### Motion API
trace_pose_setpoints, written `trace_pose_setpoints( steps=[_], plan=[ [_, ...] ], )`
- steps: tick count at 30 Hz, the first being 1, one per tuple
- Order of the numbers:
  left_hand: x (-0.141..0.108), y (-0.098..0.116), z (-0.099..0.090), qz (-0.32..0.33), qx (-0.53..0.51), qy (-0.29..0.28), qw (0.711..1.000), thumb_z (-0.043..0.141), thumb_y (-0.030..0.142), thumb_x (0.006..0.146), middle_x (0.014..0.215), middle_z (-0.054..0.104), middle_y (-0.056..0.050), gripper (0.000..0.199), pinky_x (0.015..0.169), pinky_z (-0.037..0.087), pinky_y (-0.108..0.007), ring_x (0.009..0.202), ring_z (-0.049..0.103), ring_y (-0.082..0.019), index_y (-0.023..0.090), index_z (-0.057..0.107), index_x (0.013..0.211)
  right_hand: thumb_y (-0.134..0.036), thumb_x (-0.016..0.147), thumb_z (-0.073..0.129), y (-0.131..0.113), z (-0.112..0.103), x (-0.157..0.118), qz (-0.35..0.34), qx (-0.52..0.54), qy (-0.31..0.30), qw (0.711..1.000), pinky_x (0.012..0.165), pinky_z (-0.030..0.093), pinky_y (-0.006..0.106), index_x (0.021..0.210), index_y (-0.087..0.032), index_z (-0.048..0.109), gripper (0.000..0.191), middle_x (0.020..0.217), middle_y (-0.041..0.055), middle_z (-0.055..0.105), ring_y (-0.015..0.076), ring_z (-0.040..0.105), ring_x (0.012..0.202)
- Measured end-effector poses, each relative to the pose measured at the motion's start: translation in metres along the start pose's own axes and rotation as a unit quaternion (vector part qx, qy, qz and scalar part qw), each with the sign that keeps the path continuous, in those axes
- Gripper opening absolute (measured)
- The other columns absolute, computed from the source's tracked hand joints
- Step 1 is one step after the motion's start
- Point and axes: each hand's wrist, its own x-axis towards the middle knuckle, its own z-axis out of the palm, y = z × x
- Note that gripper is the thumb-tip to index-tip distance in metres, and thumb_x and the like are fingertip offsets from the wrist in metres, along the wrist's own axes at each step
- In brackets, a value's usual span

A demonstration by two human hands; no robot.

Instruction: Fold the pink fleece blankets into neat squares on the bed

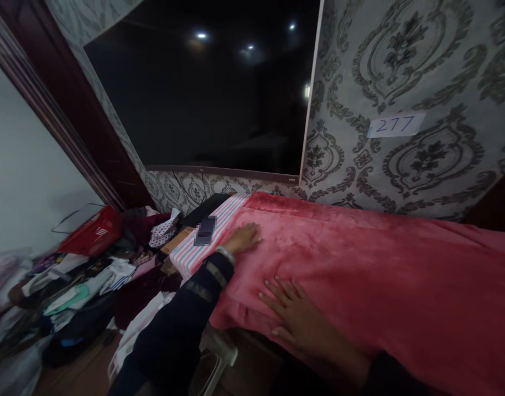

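Observation:
A red plush blanket lies spread over a long surface below the wall, with some wrinkles near its left part. My left hand rests on the blanket near its left end, fingers apart, holding nothing. Closer to the front edge, my right hand lies flat on the blanket with its fingers spread. From under the blanket's left end a striped cloth sticks out, and a dark, partly pixelated object lies on it.
A large black television hangs above the blanket. Piled clothes and a red bag lie at the left. Below the front edge stands a white plastic stool. A paper label is on the wall.

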Motion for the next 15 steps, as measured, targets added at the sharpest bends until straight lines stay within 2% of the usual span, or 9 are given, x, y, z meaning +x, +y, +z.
trace_pose_setpoints(
  steps=[3,6,11,15],
  plan=[
    [0.048,0.004,-0.002,-0.036,0.029,-0.024,0.999,0.040,0.049,0.100,0.168,0.021,-0.012,0.065,0.125,0.016,-0.055,0.156,0.016,-0.027,0.020,0.031,0.158,-0.047,0.095,0.060,0.000,-0.002,-0.001,-0.003,0.027,-0.007,1.000,0.124,0.009,0.060,0.162,-0.038,0.021,0.077,0.168,0.0031,0.024,0.0320,0.012,0.155],
    [0.080,-0.009,0.000,-0.070,0.040,-0.015,0.997,0.038,0.046,0.100,0.166,0.025,-0.015,0.062,0.122,0.013,-0.063,0.155,0.020,-0.031,0.019,0.036,0.155,-0.047,0.094,0.063,0.000,-0.005,-0.001,-0.005,0.052,-0.016,0.999,0.124,0.009,0.063,0.161,-0.040,0.020,0.081,0.168,0.0013,0.021,0.0329,0.010,0.155],
    [0.101,-0.040,0.018,-0.114,0.058,0.032,0.991,0.027,0.043,0.102,0.166,0.026,-0.015,0.059,0.119,0.015,-0.068,0.155,0.018,-0.033,0.021,0.033,0.157,-0.047,0.094,0.065,0.001,-0.012,-0.003,-0.010,0.087,-0.016,0.996,0.125,0.008,0.061,0.162,-0.038,0.019,0.083,0.168,0.0029,0.020,0.0337,0.012,0.155],
    [0.105,-0.055,0.030,-0.096,0.026,0.138,0.985,0.033,0.041,0.102,0.159,0.041,-0.014,0.051,0.116,0.029,-0.061,0.150,0.030,-0.031,0.025,0.046,0.149,-0.054,0.098,0.055,0.000,-0.021,-0.005,-0.011,0.111,-0.007,0.994,0.126,0.005,0.058,0.163,-0.036,0.019,0.076,0.169,0.0023,0.017,0.0309,0.008,0.156]
  ],
)
